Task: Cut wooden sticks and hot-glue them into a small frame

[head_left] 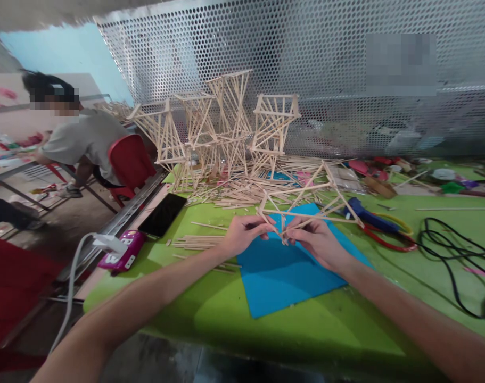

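Between my two hands is a frame of thin wooden sticks (306, 214), tilted above a blue sheet (282, 287). The fingers of my left hand (248, 232) are closed in a pinch at its near left corner. My right hand (316, 239) pinches the sticks just right of that corner, where several sticks meet. Loose wooden sticks (198, 242) lie on the green table to the left of my left hand. Right of the frame is a blue-handled glue gun (372, 215), partly hidden behind it.
Several stick towers (230, 122) stand at the back before a perforated metal screen (326, 53), with a heap of sticks (254, 191) below. A phone (163, 214) and pink power strip (124, 252) lie left, a black cord (452, 266) right. Another person (82, 133) sits at far left.
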The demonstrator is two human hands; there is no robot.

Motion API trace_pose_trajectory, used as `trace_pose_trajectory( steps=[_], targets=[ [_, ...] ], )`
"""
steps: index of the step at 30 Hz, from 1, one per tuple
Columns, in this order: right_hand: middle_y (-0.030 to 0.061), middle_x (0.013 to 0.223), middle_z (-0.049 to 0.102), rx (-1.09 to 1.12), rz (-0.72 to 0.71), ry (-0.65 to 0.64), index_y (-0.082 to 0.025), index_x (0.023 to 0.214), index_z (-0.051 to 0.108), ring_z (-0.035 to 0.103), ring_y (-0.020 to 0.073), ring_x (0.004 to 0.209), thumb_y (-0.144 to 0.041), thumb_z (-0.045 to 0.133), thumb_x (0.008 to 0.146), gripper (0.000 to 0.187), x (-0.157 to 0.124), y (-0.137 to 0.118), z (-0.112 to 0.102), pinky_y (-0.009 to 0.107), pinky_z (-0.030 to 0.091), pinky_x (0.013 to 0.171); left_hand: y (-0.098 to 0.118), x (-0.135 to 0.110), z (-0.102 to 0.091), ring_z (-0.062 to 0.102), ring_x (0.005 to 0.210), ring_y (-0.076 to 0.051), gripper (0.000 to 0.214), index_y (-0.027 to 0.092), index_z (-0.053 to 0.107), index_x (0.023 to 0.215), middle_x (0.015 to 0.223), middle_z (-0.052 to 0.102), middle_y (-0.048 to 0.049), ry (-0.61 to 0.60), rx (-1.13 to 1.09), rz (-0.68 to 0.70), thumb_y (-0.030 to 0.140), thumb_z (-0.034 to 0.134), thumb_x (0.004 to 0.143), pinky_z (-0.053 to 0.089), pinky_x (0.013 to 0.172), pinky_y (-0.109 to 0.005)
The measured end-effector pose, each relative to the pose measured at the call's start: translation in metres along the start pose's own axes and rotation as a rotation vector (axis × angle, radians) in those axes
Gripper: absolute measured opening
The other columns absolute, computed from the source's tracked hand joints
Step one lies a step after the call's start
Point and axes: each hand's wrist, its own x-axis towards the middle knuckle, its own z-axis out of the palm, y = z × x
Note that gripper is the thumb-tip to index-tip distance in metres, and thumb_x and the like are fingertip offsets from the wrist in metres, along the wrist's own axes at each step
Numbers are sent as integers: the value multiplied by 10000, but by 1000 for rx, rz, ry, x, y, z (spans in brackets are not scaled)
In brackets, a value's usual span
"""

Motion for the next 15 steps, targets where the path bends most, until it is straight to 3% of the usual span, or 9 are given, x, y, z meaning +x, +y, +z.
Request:
trace_pose_trajectory(
  steps=[15],
  targets=[
    [35,829,750,-110,-32,23,-233,809,798,651,167,720,-365,837,816,138,-7,-1,0,319,501,670,4,-3,-3,687,627,-139,367,140,803,981,699,735,-32,-7,16,-4,477,794,836,539,610,-210]
  ],
)
